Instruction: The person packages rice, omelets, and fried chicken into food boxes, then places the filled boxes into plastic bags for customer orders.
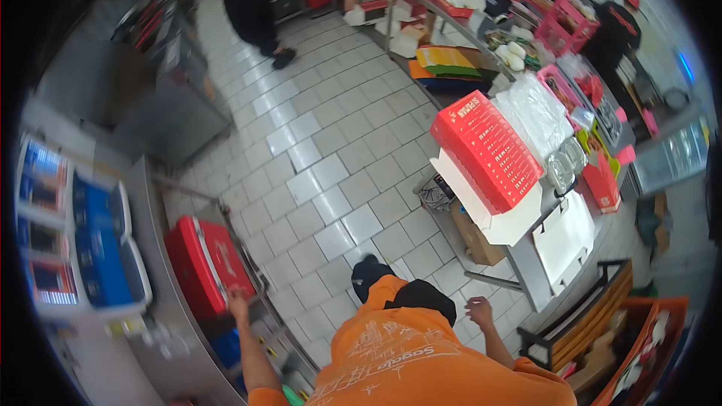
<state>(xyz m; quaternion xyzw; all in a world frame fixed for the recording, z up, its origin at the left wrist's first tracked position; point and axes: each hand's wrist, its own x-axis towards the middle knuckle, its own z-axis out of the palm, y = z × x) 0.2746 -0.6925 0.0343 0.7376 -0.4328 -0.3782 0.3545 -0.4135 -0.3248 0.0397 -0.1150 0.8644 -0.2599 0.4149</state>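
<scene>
Reaching out at the lower left, my left hand [238, 301] is at the near corner of a red cooler box [213, 265] with a white band, which sits on a low shelf; whether its fingers grip the box is too small to tell. My right hand [479, 311] hangs beside my body with its fingers apart and nothing in them. Ahead of it, a stack of red printed cartons [492, 152] rests on a white board on the metal table, beside clear plastic bags [532, 111] and a flat white carton [562, 243].
A steel counter [147, 225] runs along the left. One person [244, 0] stands at the top left on the tiled floor [331, 143]; another [613, 30] is at the upper right. A wooden rack [594, 316] and an orange bin [654, 312] stand at the lower right.
</scene>
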